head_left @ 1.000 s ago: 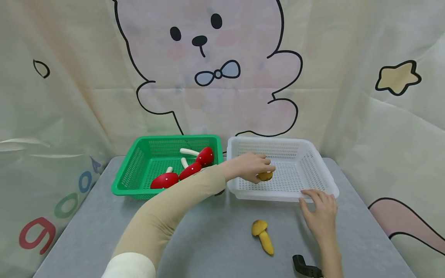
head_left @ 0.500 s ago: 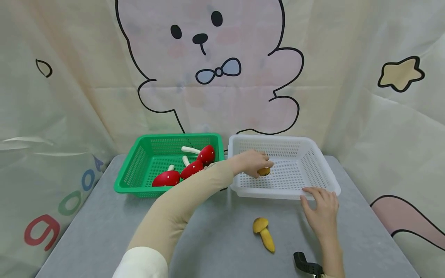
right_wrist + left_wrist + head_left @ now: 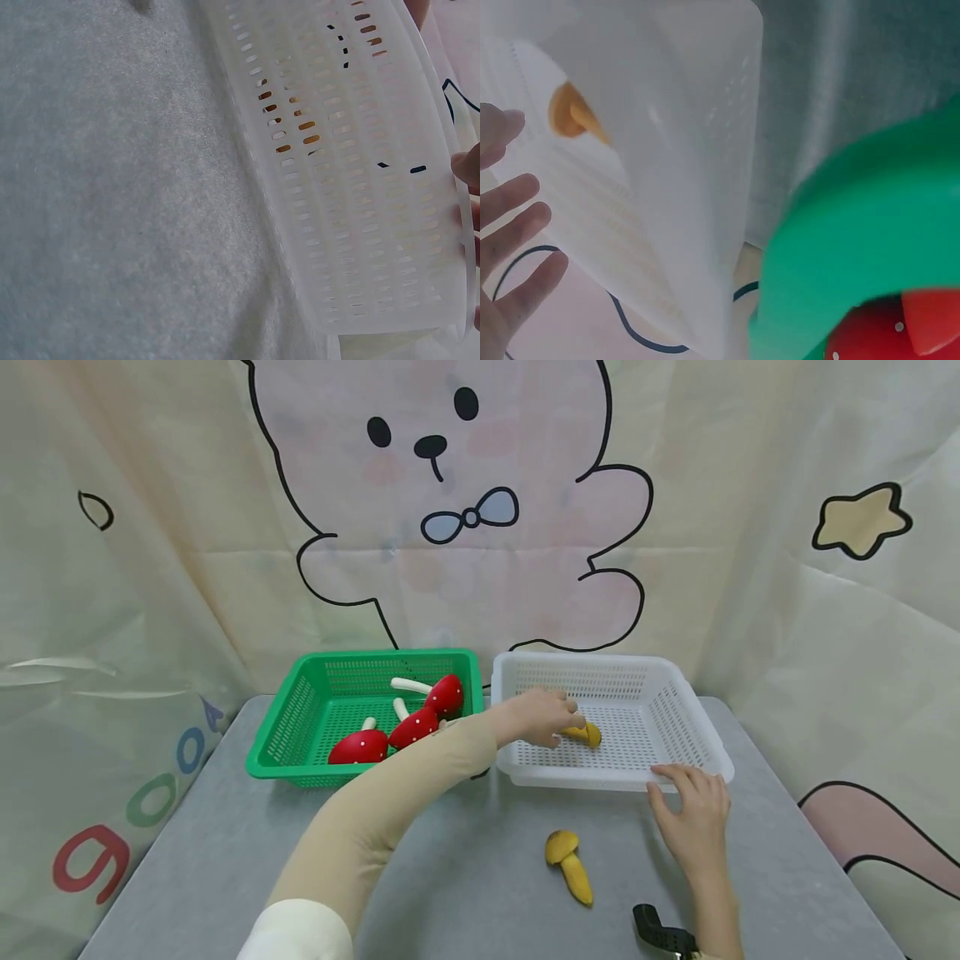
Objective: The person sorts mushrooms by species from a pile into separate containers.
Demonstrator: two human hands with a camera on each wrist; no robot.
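Note:
My left hand (image 3: pixel 542 718) hovers inside the white basket (image 3: pixel 600 778), fingers spread apart in the left wrist view with nothing between them. Just beyond its fingertips, a yellow toy mushroom (image 3: pixel 592 737) lies on the basket floor, its stem partly hidden by the hand in the head view. My right hand (image 3: pixel 693 818) holds the basket's front right rim, thumb on the outer side and fingers over the edge. Another yellow mushroom (image 3: pixel 576 877) lies on the grey table in front of the basket.
To the left stands a green basket (image 3: pixel 288 772) with red, white-dotted toy mushrooms (image 3: pixel 358 747) in it, partly behind my left forearm. A black strap-like piece (image 3: pixel 660 935) sits by my right wrist. A printed cloth (image 3: pixel 465 585) hangs behind the table (image 3: pixel 480 877).
My left hand has let go of the yellow mushroom, which now lies in the white basket, and has drawn slightly left of it. The right hand stays on the rim.

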